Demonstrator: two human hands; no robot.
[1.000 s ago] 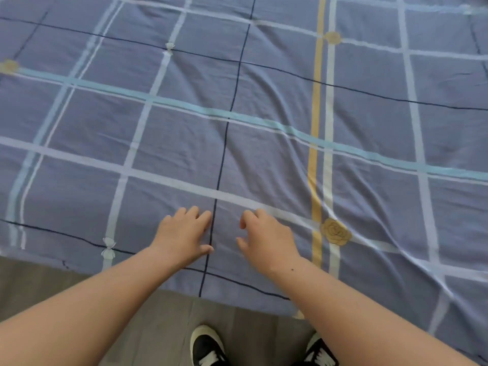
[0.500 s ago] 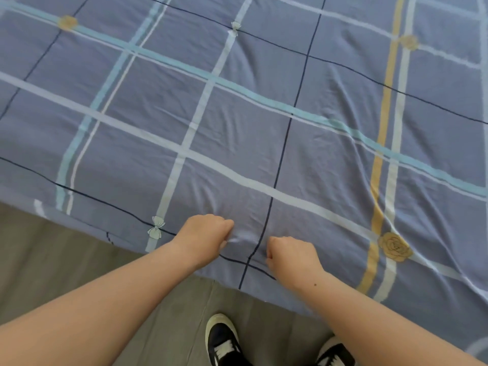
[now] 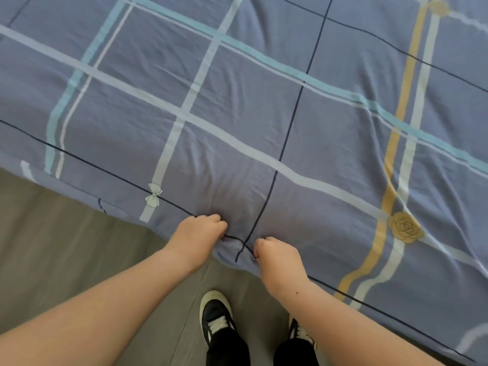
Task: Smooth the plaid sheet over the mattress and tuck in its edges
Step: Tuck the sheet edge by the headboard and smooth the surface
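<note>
One plaid sheet (image 3: 237,101). Two hands: left hand (image 3: 199,233), right hand (image 3: 277,256). Two shoes (image 3: 215,315). One printed bow (image 3: 153,198). Two printed roses (image 3: 405,227).

Sheet (image 3: 237,114): thin cloth, matt, soft-looking. Fine creases across the mid part, tighter puckers at the near edge. Stripes, bow (image 3: 153,194) & rose (image 3: 404,227) look like flat print, no raised texture visible. Floor (image 3: 66,247): grey, smooth, matt, w/ thin seam lines; boards or tile, can't tell. Shoes (image 3: 215,313): dark matt uppers, pale smooth rubber-like toe & sole rim, white laces. Trousers (image 3: 227,350): black matt cloth.
</note>
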